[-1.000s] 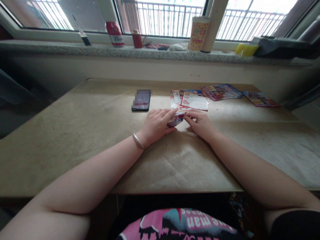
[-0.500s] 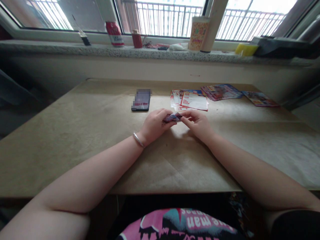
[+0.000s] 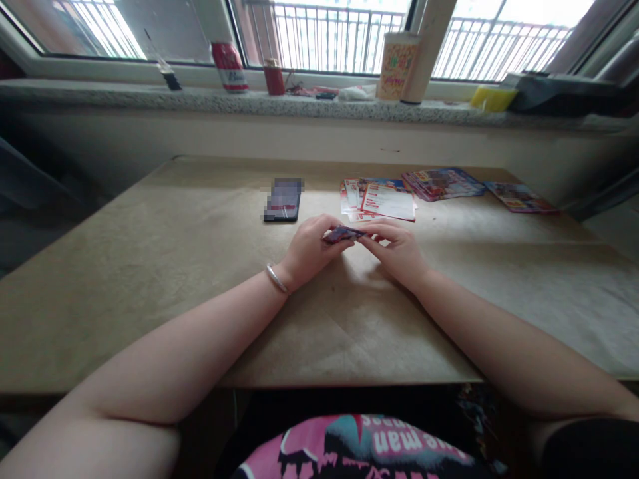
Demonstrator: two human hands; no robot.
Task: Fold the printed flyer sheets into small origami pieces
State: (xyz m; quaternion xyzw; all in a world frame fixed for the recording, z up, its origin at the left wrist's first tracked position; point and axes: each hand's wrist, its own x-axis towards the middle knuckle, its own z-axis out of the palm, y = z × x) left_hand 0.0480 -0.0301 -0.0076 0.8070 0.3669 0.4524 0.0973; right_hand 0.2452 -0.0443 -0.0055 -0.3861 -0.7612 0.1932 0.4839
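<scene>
My left hand [image 3: 310, 249] is closed around a small piece of folded printed paper [image 3: 341, 234], dark purple and blue. On its other side, my right hand [image 3: 399, 247] pinches the paper's right end between thumb and fingers. The hands hold it just above the table, close together; fingers cover part of it. Behind them lie several loose printed sheets [image 3: 388, 202], red, white and blue. A phone [image 3: 283, 199] with a blurred screen rests beyond my left hand.
A stack of colourful leaflets [image 3: 442, 183] and a smaller pile [image 3: 519, 197] lie at the back right of the table [image 3: 150, 279]. On the windowsill [image 3: 309, 103] stand a red-and-white can [image 3: 230, 68], a red bottle [image 3: 274, 78] and a patterned cup [image 3: 397, 66].
The folded paper has tilted and looks flatter between my hands. My right fingers have shifted slightly left along its end. Both arms stay nearly in place.
</scene>
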